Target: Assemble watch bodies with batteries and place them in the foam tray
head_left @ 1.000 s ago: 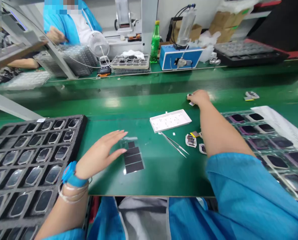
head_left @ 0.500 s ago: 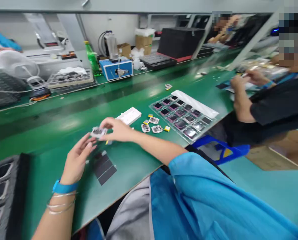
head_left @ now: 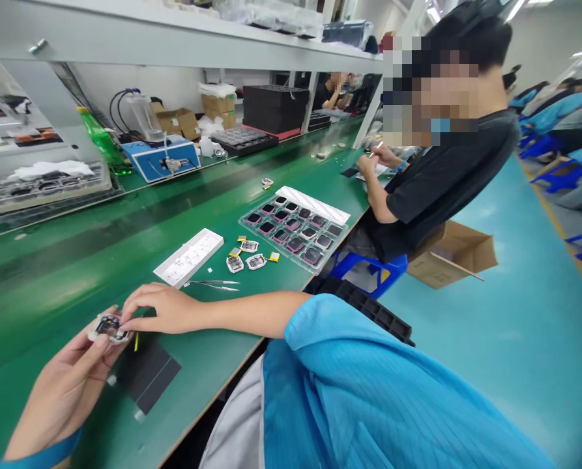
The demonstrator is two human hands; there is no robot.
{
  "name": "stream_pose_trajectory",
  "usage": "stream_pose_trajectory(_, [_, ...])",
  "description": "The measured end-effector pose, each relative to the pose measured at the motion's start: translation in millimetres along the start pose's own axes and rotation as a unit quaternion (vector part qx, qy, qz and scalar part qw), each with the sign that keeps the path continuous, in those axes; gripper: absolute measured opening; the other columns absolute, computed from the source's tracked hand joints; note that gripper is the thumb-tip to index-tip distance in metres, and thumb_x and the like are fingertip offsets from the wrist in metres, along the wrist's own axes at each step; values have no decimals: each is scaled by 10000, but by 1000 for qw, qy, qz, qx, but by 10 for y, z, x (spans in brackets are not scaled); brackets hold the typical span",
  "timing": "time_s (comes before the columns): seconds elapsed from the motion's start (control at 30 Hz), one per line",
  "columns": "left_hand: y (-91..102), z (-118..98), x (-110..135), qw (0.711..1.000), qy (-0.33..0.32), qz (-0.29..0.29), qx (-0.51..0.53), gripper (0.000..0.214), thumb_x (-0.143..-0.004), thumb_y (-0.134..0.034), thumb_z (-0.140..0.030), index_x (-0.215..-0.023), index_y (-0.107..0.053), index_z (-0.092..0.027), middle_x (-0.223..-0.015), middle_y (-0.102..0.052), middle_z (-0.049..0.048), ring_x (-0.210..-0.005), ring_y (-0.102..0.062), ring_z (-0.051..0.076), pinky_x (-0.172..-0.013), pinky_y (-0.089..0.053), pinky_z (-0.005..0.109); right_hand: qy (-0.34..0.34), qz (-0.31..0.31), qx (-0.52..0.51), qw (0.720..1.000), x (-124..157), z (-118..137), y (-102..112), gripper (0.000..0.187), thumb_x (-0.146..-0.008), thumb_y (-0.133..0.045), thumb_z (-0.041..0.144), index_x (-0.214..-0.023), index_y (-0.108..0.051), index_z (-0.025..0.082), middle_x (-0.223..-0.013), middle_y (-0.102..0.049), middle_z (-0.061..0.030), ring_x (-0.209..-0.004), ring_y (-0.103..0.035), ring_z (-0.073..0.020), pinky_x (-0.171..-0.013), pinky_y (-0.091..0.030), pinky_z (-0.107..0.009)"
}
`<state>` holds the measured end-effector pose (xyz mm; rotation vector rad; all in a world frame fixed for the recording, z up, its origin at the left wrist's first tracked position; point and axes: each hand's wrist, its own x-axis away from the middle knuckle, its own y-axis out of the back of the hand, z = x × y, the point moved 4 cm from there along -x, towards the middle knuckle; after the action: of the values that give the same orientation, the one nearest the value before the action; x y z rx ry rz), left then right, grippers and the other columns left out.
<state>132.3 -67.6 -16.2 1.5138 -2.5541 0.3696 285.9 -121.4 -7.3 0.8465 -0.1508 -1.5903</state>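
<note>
A white-rimmed smartwatch case (head_left: 109, 328) with dark inner parts is held above the green bench. My left hand (head_left: 70, 374) grips it from the left, with the thumb across its front. The fingertips of my right hand (head_left: 161, 309) pinch its right edge. A narrow yellow piece (head_left: 137, 342) shows just below the right fingers. Under the hands lies a dark rectangular mat (head_left: 156, 381). Metal tweezers (head_left: 217, 284) rest beyond my right forearm, near a white tray of small pieces (head_left: 166, 270).
Several open watch cases (head_left: 256, 262) with yellow-edged batteries lie right of the white tray. A clear tray (head_left: 315, 268) holds rows of dark watch screens. A co-worker (head_left: 447, 176) sits at the right. A blue machine (head_left: 161, 161) and green bottle (head_left: 102, 140) stand along the back.
The view has swung right. My left hand, whose fingers were loosely apart beside the watch case, now grips it with the thumb over its front. My right fingers stay at its edge.
</note>
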Motion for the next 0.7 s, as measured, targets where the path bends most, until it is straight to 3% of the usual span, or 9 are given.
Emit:
stream_pose_trajectory(0.2, [-5,-17,0,1000,0,-17,-8,671,-286,-1022,-387,-923,-830,-300,-975,-809,-31,-773,-756,150,-786,-627,144,-6,6,2,1000,22,40,-21,70,-920,-732,194,-952,-734,131,-1177,-711,-89,-1213,-622,-152,-1118,-433,-244])
stream_pose_trajectory(0.47, [37,13,-34,1000,4,-19,-18,694,-303,-1013,-367,-966,-823,-293,-1066,-807,-22,-948,-779,240,-775,-662,208,-12,-13,-36,999,13,-28,-50,74,-882,-771,183,-908,-743,120,-1102,-685,-90,-1135,-617,-147,-1045,-473,-249])
stream_pose_trajectory(0.63, [23,-18,25,999,1,20,-47,470,-529,-957,-368,-973,-811,-420,-1060,-802,-104,-1118,-747,234,-887,-644,212,-33,-20,-78,996,15,-41,-37,127,-791,-851,154,-814,-727,161,-1064,-675,-46,-1105,-628,-141,-1023,-485,-232])
stream_pose_trajectory(0.7, [23,-18,32,998,-2,25,-59,437,-552,-945,-393,-965,-810,-439,-1061,-800,-112,-1157,-732,232,-933,-623,209,-45,-17,-90,995,16,-43,-33,147,-770,-867,156,-794,-723,167,-1054,-673,-38,-1108,-634,-137,-1013,-488,-216])
